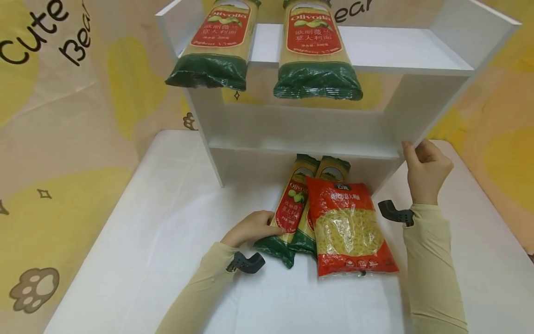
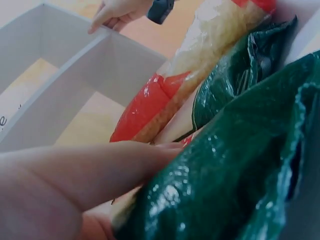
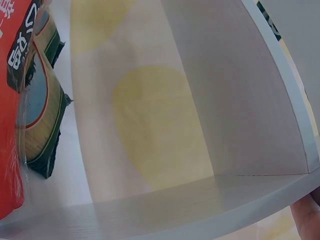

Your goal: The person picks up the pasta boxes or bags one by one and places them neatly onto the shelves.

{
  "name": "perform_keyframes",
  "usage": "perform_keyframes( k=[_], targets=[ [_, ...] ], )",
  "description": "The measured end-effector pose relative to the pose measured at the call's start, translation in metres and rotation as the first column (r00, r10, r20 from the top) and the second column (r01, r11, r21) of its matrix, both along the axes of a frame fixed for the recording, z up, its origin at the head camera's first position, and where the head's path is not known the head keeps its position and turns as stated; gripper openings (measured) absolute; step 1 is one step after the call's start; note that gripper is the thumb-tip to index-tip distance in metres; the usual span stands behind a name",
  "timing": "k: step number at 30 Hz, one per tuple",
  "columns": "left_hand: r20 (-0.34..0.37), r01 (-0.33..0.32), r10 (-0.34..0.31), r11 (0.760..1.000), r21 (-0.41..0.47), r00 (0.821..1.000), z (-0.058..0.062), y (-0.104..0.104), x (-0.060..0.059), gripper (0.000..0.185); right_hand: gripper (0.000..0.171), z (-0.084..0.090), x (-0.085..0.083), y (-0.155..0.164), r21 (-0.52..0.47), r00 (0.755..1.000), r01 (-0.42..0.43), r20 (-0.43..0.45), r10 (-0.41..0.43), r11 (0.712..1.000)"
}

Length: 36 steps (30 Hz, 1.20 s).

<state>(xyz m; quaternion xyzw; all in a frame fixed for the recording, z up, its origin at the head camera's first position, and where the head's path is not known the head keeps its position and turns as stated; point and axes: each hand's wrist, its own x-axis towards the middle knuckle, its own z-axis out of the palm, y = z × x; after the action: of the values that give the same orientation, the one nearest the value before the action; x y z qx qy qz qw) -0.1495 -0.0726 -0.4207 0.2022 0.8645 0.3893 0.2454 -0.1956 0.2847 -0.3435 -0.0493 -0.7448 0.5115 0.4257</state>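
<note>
My left hand (image 1: 252,227) grips the lower left edge of a spaghetti pack (image 1: 292,204) with a red label and green ends, its thumb across the front. That pack leans to the right under the white shelf unit (image 1: 304,130). Against it lies a second spaghetti pack (image 1: 333,170), partly covered by a red bag of short pasta (image 1: 350,232). On the other side, my right hand (image 1: 429,169) pinches the front edge of the shelf's right side panel. In the left wrist view, the thumb presses against the green end (image 2: 225,165) of the gripped pack.
Two more spaghetti packs (image 1: 225,32) (image 1: 314,41) lie side by side on the top board, their green ends jutting past its front edge. A lower board (image 1: 258,149) spans the unit above the packs on the white table (image 1: 167,222). Patterned cloth (image 1: 96,106) hangs behind.
</note>
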Motion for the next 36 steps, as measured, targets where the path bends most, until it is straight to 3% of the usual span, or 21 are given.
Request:
perform_keyframes(
  k=[6, 13, 15, 20, 23, 31, 34, 36],
  targets=[
    [0.095, -0.037, 0.024, 0.991, 0.130, 0.995, 0.002, 0.001, 0.001, 0.022, 0.017, 0.000, 0.001, -0.001, -0.005, 1.000, 0.001, 0.006, -0.001, 1.000],
    [0.127, -0.049, 0.024, 0.979, 0.197, 0.992, 0.000, 0.003, 0.001, 0.022, 0.018, 0.000, 0.001, 0.000, -0.012, 1.000, 0.002, 0.004, -0.002, 1.000],
    [0.103, -0.048, 0.030, 0.984, 0.174, 0.994, 0.001, 0.004, 0.003, 0.021, 0.018, 0.000, 0.001, 0.000, -0.014, 1.000, -0.001, 0.007, 0.001, 1.000],
    [-0.067, -0.018, 0.023, 0.997, 0.077, 0.998, 0.008, 0.011, 0.007, 0.019, 0.018, -0.001, 0.001, -0.001, -0.023, 1.000, -0.002, 0.002, 0.002, 1.000],
    [-0.083, -0.028, 0.034, 0.998, 0.062, 0.996, 0.011, 0.014, 0.009, 0.020, 0.016, -0.002, 0.000, -0.001, -0.033, 1.000, -0.003, -0.010, 0.003, 0.999],
    [0.077, -0.064, 0.055, 0.990, 0.123, 0.996, 0.008, 0.012, 0.008, 0.026, 0.015, -0.003, -0.003, -0.001, -0.066, 0.999, -0.031, -0.026, 0.030, 0.997],
    [0.169, -0.111, 0.082, 0.980, 0.167, 0.982, 0.004, 0.011, 0.006, 0.028, 0.015, -0.003, -0.002, -0.001, -0.068, 0.999, -0.024, -0.024, 0.022, 0.997],
    [0.253, -0.170, 0.110, 0.959, 0.227, 0.961, 0.000, 0.009, 0.004, 0.030, 0.014, -0.003, -0.002, -0.002, -0.064, 1.000, -0.015, -0.021, 0.014, 0.998]
  ],
)
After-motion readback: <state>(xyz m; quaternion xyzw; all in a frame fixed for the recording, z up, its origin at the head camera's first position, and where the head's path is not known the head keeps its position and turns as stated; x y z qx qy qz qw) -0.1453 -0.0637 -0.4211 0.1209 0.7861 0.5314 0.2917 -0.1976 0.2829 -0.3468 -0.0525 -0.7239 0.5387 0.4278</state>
